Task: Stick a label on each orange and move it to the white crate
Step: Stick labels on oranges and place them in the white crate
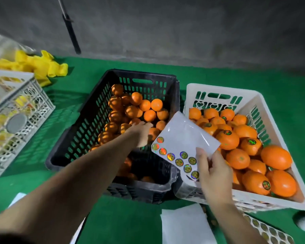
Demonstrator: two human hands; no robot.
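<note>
L hand point(141, 133) reaching into black crate point(88, 124), fingers over unlabelled oranges point(149, 115); grip hidden, can't tell if closed. R hand point(212, 170) pinching label sheet point(184, 138) at lower corner, sheet floppy, glossy, few stickers left. I'd judge fruit firm, round, rolls easily: cup from top. White crate point(264, 103) just beside on right, nearly full; low rims, short hop across.

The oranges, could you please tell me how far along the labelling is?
Done: the white crate is piled with oranges, several showing round labels. In hand: the left hand reaches into the black crate for an orange, though the grip is hidden, while the right hand holds the label sheet, most of its labels gone. Left: many oranges in the black crate.
</note>
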